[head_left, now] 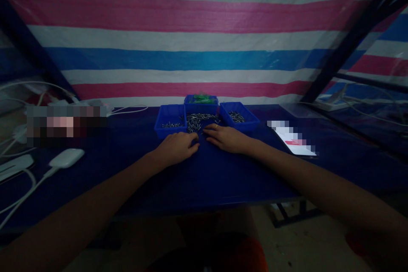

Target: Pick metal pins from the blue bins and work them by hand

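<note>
Small slender metal pieces (194,125), which look like screws, lie in a loose pile on the blue table between blue bins. My left hand (177,147) rests at the near left side of the pile, in front of the left bin (158,124). Its fingers are bent, with the thumb apart from the index finger and nothing visible between them. On the other side, my right hand (227,138) lies low over the table with fingers stretched toward the pile's near edge. A ring shows on one finger. More such pieces lie in the left bin and in the right bin (251,120).
Behind the pile a blue bin (188,105) holds green items (204,99). A lit phone (291,140) lies to the right. White cables and a white charger (66,158) occupy the left side. A striped sheet (204,59) hangs behind the table (204,182), with dark frame posts on both sides.
</note>
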`<state>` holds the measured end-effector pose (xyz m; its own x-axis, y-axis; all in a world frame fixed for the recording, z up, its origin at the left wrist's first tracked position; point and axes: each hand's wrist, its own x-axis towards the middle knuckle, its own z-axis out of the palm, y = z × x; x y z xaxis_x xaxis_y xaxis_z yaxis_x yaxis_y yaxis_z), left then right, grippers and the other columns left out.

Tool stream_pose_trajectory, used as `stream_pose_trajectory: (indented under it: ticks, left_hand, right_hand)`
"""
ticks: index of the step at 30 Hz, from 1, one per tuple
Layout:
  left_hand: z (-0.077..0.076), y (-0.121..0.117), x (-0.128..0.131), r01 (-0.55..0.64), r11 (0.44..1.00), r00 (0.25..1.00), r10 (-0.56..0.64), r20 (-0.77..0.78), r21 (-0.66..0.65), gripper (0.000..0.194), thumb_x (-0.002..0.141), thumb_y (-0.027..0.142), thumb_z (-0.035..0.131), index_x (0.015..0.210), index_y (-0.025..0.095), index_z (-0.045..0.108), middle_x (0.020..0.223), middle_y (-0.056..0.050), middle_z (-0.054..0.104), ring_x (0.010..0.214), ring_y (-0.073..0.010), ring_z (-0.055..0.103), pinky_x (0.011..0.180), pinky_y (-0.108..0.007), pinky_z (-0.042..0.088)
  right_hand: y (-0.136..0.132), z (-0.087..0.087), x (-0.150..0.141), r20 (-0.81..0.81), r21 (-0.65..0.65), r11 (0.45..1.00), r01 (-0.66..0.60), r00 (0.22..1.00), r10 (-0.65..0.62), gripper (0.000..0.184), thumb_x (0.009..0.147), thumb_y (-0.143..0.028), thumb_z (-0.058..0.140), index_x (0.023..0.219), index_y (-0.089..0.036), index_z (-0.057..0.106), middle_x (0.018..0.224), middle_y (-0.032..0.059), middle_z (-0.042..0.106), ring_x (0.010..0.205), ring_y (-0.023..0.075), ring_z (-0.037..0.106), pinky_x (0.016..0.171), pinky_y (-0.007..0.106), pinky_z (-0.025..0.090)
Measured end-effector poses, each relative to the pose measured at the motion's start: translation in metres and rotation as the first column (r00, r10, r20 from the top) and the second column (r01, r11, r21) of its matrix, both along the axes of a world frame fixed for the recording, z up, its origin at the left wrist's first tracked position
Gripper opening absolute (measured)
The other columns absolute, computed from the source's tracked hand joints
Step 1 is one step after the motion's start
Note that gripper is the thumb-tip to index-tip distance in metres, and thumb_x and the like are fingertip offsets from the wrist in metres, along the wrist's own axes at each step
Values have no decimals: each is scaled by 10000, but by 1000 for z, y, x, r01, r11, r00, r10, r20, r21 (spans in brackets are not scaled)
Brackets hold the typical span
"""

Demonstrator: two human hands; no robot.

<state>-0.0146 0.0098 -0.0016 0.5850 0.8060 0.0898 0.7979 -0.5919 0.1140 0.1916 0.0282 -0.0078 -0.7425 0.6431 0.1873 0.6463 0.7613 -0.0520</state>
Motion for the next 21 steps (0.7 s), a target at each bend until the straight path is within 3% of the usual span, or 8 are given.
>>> stream_pose_trajectory:
  ticks: [8, 21]
  left_hand:
    - [4, -5, 1, 16, 1000, 1000, -16, 10, 11, 261, 829, 354, 403, 971, 213, 570, 758, -19, 612, 637, -146, 553, 523, -244, 346]
    - [4, -12, 4, 121, 992, 992, -122, 25, 37, 241, 839, 353, 416, 927, 190, 571, 783, -14, 612, 647, -130, 544, 537, -247, 354]
  right_hand:
    - [0, 6, 11, -21, -41, 998, -38, 999, 37, 251, 870, -217, 415, 1035, -151, 592, 1011, 101, 588, 884, 180, 578, 779, 323, 453]
    - [-20, 14, 4, -120, -106, 987, -118, 987, 105, 244, 844, -171, 442, 1060, -150, 554, 936, 74, 601, 827, 155, 569, 731, 281, 432]
